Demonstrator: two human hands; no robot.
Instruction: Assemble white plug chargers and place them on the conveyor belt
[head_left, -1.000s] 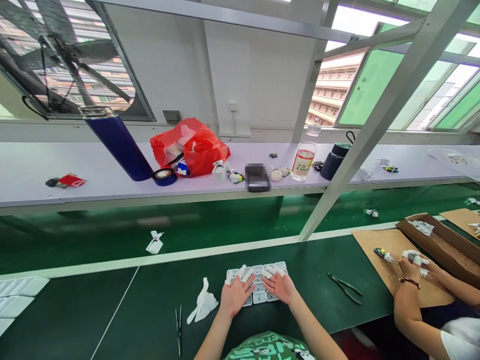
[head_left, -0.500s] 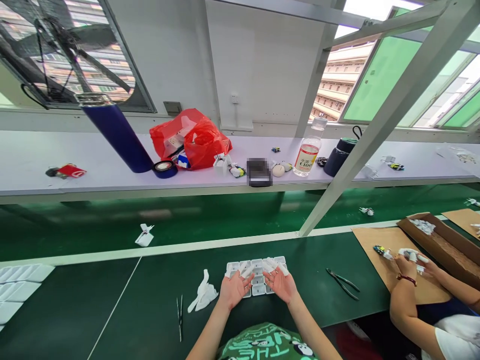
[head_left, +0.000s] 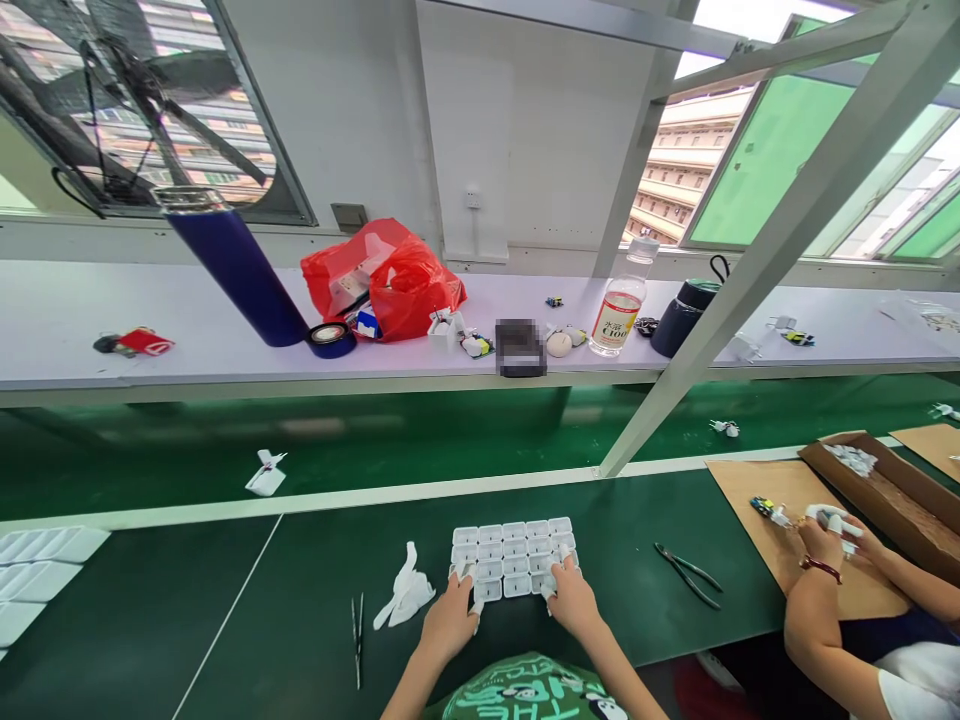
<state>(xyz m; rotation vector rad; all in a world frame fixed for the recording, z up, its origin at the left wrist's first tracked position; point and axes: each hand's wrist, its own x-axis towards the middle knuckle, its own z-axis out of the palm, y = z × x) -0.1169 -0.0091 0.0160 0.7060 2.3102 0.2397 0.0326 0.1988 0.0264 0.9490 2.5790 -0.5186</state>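
Observation:
A white compartment tray (head_left: 514, 549), a grid of small square cells, lies on the dark green table in front of me. My left hand (head_left: 452, 612) grips its near left corner, fingers along the side and thumb at the front edge. At the near right side, my right hand (head_left: 573, 598) holds the tray in the same way. White coverings sit on several of my fingertips. What lies in the cells is too small to make out. Left of my left hand is a crumpled white glove or cloth (head_left: 405, 590), with tweezers (head_left: 358, 640) beside it.
Pliers (head_left: 688, 575) lie to the right. Further right, a co-worker's hands (head_left: 832, 535) handle a white part over brown cardboard (head_left: 750, 490), near an open carton (head_left: 892, 510). White trays (head_left: 45, 570) stand at far left. A slanted post (head_left: 697, 330) rises behind the table.
My hands were palm up with fingers spread over the tray. They have turned over and moved down to its left and right sides, taking hold of it.

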